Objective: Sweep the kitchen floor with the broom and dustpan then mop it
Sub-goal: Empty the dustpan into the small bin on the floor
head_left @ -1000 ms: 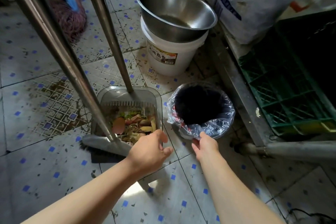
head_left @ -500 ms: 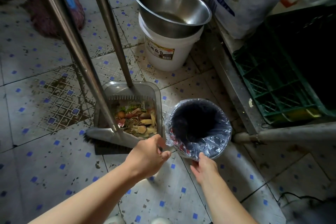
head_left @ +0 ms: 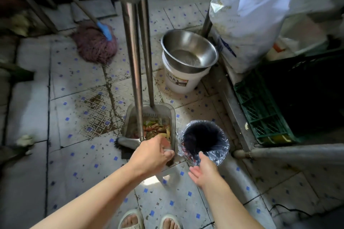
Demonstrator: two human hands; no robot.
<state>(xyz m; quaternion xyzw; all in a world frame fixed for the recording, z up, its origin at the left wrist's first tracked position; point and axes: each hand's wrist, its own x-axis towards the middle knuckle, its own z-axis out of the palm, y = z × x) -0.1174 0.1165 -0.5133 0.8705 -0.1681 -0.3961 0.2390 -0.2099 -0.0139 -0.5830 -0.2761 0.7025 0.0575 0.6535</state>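
Left hand grips clear plastic dustpan rim.

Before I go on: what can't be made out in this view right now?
- Bin inside: head view, too dark to tell how full.
- Dustpan front lip: hidden under the left hand.
- Broom bristles: mostly behind that hand.
- Both pole tops: cut off by the top edge.
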